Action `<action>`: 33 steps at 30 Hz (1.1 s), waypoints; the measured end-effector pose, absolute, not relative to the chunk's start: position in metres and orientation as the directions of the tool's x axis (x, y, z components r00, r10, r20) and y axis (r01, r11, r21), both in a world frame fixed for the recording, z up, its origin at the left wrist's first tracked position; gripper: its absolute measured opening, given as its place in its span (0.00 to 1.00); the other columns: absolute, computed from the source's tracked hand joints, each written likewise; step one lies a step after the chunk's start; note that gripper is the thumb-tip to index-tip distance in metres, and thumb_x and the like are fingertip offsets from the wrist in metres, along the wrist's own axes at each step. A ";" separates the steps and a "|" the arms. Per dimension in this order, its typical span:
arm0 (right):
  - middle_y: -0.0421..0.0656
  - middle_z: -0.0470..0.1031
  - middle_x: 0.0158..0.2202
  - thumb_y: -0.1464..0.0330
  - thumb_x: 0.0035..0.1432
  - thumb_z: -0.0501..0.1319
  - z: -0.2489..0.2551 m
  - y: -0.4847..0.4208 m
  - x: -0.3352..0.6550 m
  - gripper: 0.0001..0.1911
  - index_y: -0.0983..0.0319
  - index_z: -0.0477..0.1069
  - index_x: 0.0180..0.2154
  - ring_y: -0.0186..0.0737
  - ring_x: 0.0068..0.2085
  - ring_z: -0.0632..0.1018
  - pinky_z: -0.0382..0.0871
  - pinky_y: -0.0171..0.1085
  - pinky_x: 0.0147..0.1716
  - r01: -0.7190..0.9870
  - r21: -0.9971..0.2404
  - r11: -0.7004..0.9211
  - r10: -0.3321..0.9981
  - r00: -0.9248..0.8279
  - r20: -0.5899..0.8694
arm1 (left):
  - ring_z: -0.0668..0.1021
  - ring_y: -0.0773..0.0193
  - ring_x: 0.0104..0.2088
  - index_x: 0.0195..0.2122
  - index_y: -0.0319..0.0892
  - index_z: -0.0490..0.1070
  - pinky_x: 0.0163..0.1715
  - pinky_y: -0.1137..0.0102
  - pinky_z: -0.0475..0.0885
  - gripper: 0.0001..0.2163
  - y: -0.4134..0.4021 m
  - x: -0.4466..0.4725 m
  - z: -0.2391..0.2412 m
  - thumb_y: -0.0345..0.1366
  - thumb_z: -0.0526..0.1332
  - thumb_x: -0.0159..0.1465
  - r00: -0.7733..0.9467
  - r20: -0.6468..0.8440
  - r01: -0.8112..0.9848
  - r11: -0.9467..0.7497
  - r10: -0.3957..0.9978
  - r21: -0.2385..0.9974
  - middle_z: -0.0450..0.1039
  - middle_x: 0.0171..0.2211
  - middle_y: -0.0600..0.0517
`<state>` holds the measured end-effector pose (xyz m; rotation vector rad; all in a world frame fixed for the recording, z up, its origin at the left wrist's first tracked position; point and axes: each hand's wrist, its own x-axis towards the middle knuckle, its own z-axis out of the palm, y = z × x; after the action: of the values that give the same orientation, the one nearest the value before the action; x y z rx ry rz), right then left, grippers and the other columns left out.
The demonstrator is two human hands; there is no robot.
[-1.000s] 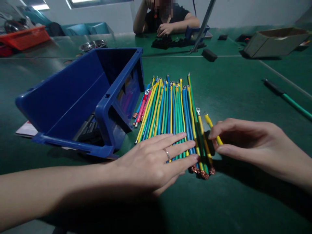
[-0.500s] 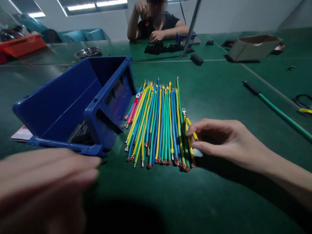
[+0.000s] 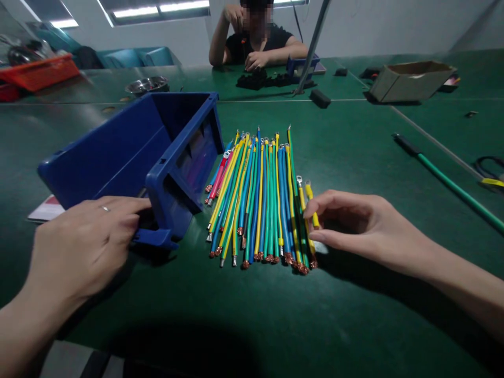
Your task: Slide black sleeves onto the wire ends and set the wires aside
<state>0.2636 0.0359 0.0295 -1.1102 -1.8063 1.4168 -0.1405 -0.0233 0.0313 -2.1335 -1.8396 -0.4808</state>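
a workshop, by its long green worktable [image 3: 374, 315], cut cables [image 3: 270, 210] and blue parts bin [image 3: 114, 152]

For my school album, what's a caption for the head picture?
Left hand at a blue bin, right hand pinching a short yellow wire beside colourful wires.

Through the head camera I see my left hand [image 3: 81, 244] reaching over the low front of the blue bin [image 3: 157, 181], its fingertips hidden inside. My right hand [image 3: 366, 223] pinches a short yellow cable [image 3: 316, 219] between thumb and finger. Between my hands, cut cables [image 3: 271, 205] lie side by side on the worktop [image 3: 283, 315]. Beyond both hands sits a person [image 3: 279, 38]; right of my right hand lies a green cable [image 3: 452, 182].
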 end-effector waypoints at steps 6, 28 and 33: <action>0.41 0.81 0.36 0.59 0.52 0.76 0.029 0.036 0.266 0.15 0.57 0.79 0.40 0.39 0.36 0.82 0.78 0.35 0.36 0.274 -0.957 0.095 0.864 -0.500 -0.057 | 0.83 0.52 0.42 0.37 0.46 0.79 0.43 0.61 0.69 0.24 -0.026 -0.121 0.035 0.43 0.44 0.76 0.194 0.483 0.977 -0.212 0.854 -0.017 0.84 0.38 0.50; 0.43 0.82 0.33 0.54 0.53 0.75 0.033 0.038 0.264 0.15 0.57 0.80 0.35 0.41 0.34 0.83 0.79 0.36 0.32 0.352 -0.928 0.121 0.856 -0.511 -0.082 | 0.83 0.50 0.41 0.36 0.50 0.76 0.50 0.47 0.73 0.07 -0.033 -0.118 0.033 0.32 0.58 0.67 0.162 0.619 0.919 -0.346 0.768 0.189 0.82 0.36 0.51; 0.42 0.81 0.33 0.54 0.51 0.75 0.032 0.037 0.263 0.16 0.58 0.79 0.35 0.39 0.32 0.82 0.78 0.34 0.31 0.344 -0.935 0.090 0.865 -0.492 -0.098 | 0.83 0.50 0.40 0.36 0.53 0.75 0.51 0.49 0.74 0.06 -0.035 -0.116 0.036 0.34 0.59 0.67 0.127 0.619 0.925 -0.317 0.775 0.208 0.82 0.35 0.54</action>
<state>0.2627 0.0373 0.0325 -1.1848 -1.8857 1.4000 -0.1162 -0.0352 0.0363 -2.1749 -1.6796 -0.9652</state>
